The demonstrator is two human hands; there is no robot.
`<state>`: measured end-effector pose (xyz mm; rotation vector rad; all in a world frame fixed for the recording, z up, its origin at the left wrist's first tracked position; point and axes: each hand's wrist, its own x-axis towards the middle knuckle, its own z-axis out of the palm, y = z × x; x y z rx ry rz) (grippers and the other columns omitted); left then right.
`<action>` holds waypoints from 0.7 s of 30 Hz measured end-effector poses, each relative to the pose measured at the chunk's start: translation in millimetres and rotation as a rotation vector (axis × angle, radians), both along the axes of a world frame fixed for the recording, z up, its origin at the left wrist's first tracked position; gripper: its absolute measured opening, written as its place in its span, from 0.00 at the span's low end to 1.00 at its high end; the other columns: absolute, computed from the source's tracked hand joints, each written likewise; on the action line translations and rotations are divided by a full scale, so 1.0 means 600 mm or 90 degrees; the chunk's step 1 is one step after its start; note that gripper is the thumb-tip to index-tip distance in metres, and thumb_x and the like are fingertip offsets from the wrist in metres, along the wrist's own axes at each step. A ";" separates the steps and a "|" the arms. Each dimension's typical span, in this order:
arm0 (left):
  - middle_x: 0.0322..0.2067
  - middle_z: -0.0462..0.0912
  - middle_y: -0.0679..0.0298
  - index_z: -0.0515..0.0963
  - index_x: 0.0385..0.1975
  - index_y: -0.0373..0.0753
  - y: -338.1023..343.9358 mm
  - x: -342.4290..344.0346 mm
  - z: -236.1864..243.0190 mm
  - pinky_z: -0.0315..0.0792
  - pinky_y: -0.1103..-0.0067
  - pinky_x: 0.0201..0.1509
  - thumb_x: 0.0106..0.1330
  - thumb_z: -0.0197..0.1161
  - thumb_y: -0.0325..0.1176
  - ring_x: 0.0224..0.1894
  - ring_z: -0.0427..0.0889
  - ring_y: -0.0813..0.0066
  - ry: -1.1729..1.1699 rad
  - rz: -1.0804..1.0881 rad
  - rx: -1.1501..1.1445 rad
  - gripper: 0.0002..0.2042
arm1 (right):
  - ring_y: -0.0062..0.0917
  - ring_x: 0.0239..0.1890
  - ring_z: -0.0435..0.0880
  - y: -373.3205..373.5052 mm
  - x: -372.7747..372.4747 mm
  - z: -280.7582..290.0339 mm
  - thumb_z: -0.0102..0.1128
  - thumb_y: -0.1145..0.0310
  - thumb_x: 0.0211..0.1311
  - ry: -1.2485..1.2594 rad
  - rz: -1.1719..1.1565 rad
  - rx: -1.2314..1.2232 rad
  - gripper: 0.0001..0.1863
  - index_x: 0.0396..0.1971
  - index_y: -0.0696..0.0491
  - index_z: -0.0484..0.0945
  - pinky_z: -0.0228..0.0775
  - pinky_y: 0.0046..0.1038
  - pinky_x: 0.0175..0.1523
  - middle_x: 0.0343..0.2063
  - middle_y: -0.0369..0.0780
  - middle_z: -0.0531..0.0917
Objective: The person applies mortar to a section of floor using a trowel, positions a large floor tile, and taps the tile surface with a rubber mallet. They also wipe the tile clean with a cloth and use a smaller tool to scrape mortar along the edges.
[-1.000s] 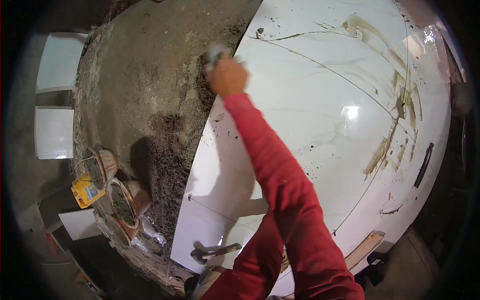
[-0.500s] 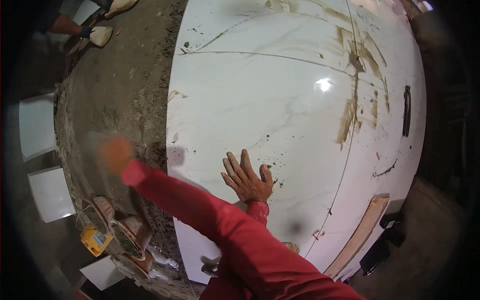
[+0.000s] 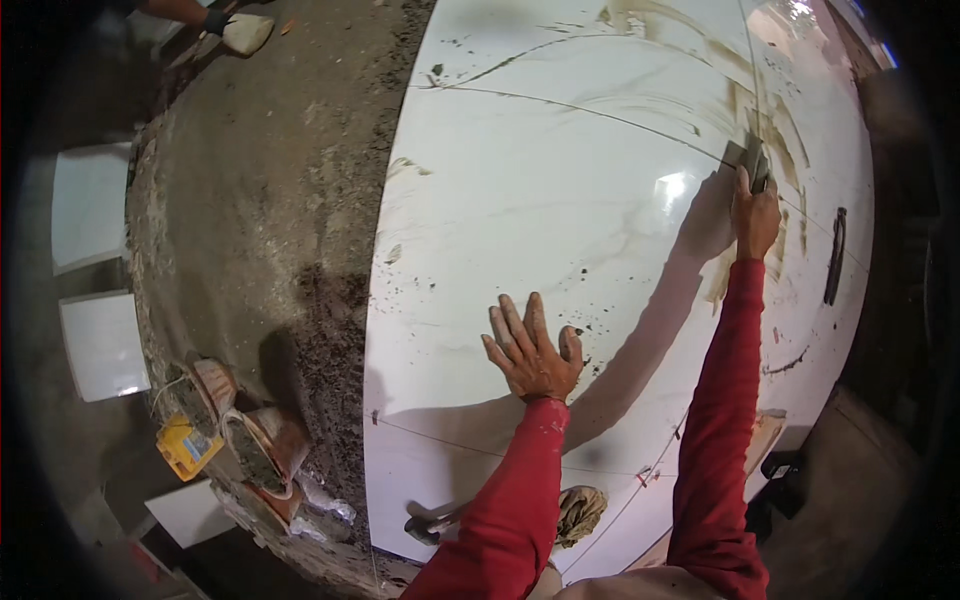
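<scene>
My left hand (image 3: 535,362) lies flat on the white marbled tile (image 3: 520,220), fingers spread, holding nothing. Farther right, my right hand (image 3: 757,218) grips a grey flat-bladed scraper (image 3: 752,160); its exact shape is partly hidden by the fingers. The blade is at the joint where the tiles meet, among smears of brown grout-like paste (image 3: 790,130). Dark crumbs dot the tile near my left fingers. Behind my left forearm lies a mallet-like tool (image 3: 425,525), partly covered by the sleeve.
Left of the tiles is bare grey mortar bed (image 3: 260,160). Buckets (image 3: 275,445), a yellow container (image 3: 188,447) and loose white tiles (image 3: 103,345) sit along the left. A crumpled cloth (image 3: 580,515) lies near me. A co-worker's gloved hand (image 3: 247,33) shows top left.
My right hand has swung from over the mortar at the left across to the tile joint at the far right. My left hand stays flat on the tile; the whole view has shifted slightly.
</scene>
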<state>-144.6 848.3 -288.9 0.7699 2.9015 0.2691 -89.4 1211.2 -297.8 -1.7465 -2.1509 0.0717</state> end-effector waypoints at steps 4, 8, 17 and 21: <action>0.74 0.51 0.48 0.59 0.72 0.45 -0.023 -0.003 -0.027 0.41 0.47 0.75 0.64 0.56 0.50 0.77 0.48 0.47 0.028 0.005 -0.054 0.36 | 0.44 0.37 0.86 -0.135 -0.179 -0.054 0.59 0.42 0.63 0.095 0.103 -0.084 0.30 0.47 0.57 0.81 0.77 0.42 0.41 0.34 0.51 0.85; 0.73 0.56 0.47 0.62 0.71 0.42 0.008 0.018 -0.029 0.43 0.51 0.76 0.68 0.52 0.53 0.77 0.47 0.51 0.048 -0.019 -0.085 0.34 | 0.35 0.37 0.83 -0.339 -0.452 -0.073 0.62 0.57 0.61 0.131 0.301 -0.018 0.25 0.54 0.55 0.76 0.75 0.37 0.37 0.38 0.43 0.83; 0.74 0.51 0.45 0.61 0.71 0.41 -0.004 0.011 -0.016 0.41 0.47 0.75 0.65 0.55 0.46 0.76 0.48 0.45 0.014 -0.003 0.024 0.34 | 0.43 0.48 0.80 -0.726 -0.562 0.356 0.54 0.65 0.60 0.769 0.724 -0.147 0.18 0.48 0.55 0.79 0.72 0.46 0.50 0.45 0.50 0.81; 0.74 0.51 0.46 0.59 0.72 0.41 -0.009 -0.007 -0.013 0.41 0.47 0.74 0.65 0.56 0.46 0.76 0.48 0.45 0.041 -0.011 0.024 0.35 | 0.39 0.49 0.81 -0.696 -0.527 0.352 0.60 0.64 0.55 0.920 0.833 0.053 0.27 0.57 0.54 0.74 0.76 0.39 0.44 0.46 0.53 0.81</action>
